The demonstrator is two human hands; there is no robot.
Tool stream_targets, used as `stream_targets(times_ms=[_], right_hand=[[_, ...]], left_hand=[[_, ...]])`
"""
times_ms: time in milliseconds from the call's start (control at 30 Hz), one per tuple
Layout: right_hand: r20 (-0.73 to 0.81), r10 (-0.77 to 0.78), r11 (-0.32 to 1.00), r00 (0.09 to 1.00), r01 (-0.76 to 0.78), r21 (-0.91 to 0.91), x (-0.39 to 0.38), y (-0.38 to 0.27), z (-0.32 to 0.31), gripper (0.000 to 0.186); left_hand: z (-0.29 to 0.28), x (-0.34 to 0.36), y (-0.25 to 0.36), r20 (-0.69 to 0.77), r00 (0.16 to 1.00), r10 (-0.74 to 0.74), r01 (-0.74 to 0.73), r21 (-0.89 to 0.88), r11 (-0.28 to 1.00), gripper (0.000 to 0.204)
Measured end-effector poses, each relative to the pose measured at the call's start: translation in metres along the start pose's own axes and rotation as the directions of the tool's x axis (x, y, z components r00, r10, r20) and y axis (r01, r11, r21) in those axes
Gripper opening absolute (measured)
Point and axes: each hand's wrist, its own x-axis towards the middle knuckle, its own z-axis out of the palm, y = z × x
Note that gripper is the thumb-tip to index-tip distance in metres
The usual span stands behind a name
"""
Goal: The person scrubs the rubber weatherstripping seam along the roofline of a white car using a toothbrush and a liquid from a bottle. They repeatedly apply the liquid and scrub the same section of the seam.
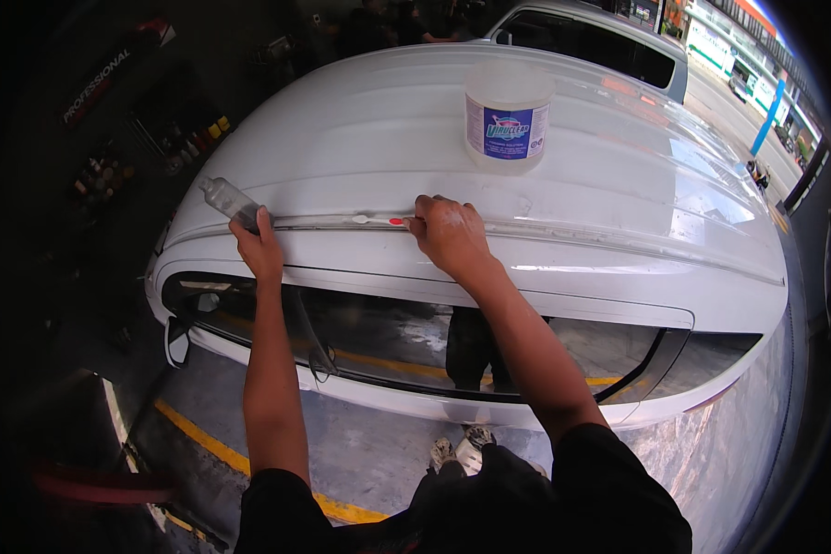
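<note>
My left hand point(260, 247) is wrapped round a translucent grey bottle point(229, 201), tilted with its narrow end up and to the left, over the near edge of a white car's roof point(342, 120). Closed in a pinch, my right hand point(452, 231) grips a slim red-and-white toothbrush point(396, 222). Its pale head points left and lies along the dirty roof channel point(572, 233). My fingers hide the rest of its handle. Beyond my right hand, a clear round tub point(510, 162) with a blue label stands upright on the roof.
Below the roof edge runs the car's dark side window point(406, 323), with a side mirror point(176, 342) at the left. A second white vehicle point(591, 46) stands behind. Yellow lines point(203, 439) mark the grey floor near my shoes. Shelved bottles point(203, 138) sit in the dark far left.
</note>
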Motion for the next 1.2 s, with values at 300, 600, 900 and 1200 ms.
stream_targets(times_ms=[300, 600, 900, 1200], right_hand=[[0.288, 0.186, 0.885, 0.939, -0.288, 0.367, -0.049, 0.107, -0.12, 0.022], [0.181, 0.085, 0.665, 0.98, -0.191, 0.722, -0.106, 0.076, -0.103, 0.029], [0.016, -0.135, 0.619, 0.991, 0.071, 0.782, -0.171, 0.045, -0.037, 0.023], [0.132, -0.204, 0.736, 0.97, 0.062, 0.674, -0.183, 0.075, -0.079, 0.04]], left_hand=[[-0.094, -0.184, 0.031, 0.141, 0.978, -0.153, 0.178, -0.185, 0.966, 0.041], [-0.072, -0.296, 0.168, 0.409, 0.883, -0.23, 0.364, -0.287, 0.886, 0.052], [-0.028, -0.301, 0.213, 0.646, 0.76, -0.079, 0.451, -0.435, 0.779, 0.064], [-0.006, -0.307, 0.228, 0.643, 0.76, -0.101, 0.435, -0.387, 0.813, 0.063]])
